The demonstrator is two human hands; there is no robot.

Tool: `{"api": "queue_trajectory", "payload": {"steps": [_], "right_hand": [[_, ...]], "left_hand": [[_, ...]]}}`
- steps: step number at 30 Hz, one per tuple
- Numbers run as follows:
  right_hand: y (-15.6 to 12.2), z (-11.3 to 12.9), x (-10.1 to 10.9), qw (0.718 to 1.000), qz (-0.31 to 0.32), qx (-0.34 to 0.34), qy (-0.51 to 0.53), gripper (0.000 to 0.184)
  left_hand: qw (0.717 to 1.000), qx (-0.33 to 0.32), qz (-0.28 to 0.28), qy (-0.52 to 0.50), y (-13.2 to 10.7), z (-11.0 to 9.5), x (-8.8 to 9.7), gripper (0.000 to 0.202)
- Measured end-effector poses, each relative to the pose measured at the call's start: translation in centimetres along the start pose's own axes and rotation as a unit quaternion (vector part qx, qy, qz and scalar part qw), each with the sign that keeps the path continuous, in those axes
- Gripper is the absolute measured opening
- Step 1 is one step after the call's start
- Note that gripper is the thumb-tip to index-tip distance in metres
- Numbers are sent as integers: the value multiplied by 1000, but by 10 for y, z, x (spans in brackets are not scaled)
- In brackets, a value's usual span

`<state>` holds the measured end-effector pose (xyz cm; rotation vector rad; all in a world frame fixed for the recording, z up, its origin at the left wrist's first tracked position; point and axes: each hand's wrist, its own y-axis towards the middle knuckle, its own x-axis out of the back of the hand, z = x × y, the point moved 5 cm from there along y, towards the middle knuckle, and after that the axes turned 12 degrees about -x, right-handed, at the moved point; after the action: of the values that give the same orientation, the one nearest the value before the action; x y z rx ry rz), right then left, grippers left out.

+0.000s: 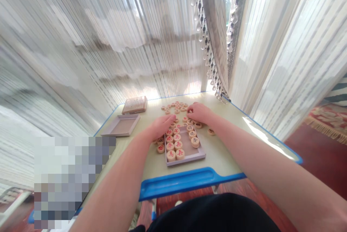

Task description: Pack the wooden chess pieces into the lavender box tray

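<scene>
A shallow cardboard box tray (pixel 187 160) stands on the table in front of me. Round wooden Chinese chess pieces (pixel 178 145) with red characters fill two columns on its left, and black-marked pieces (pixel 194 141) line its right side. My left hand (pixel 162 124) is at the tray's far left corner, fingers bent together; what they hold, if anything, is hidden. Beyond the far right corner, my right hand (pixel 200 112) has its fingers curled around a Chinese chess piece (pixel 190 111). Loose pieces (pixel 177 109) lie spread past the tray and between my hands.
An empty shallow box lid (pixel 121 126) lies to the left, with a wooden-looking box (pixel 135 104) behind it. One piece (pixel 211 131) sits alone under my right forearm. The table's blue edge trough (pixel 179 184) runs nearest me. Sheer curtains (pixel 151 36) hang behind the table.
</scene>
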<state>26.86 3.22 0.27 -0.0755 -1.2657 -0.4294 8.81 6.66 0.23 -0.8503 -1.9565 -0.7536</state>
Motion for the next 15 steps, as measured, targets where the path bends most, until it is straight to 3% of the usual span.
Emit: {"api": "queue_trajectory", "payload": {"steps": [9, 15], "right_hand": [[2, -6, 4, 999, -22, -32, 19, 22], [-24, 10, 37, 997, -35, -13, 71, 23]], "left_hand": [[1000, 11, 6, 12, 1, -2, 1, 59], [1000, 9, -1, 9, 0, -3, 1, 58]]}}
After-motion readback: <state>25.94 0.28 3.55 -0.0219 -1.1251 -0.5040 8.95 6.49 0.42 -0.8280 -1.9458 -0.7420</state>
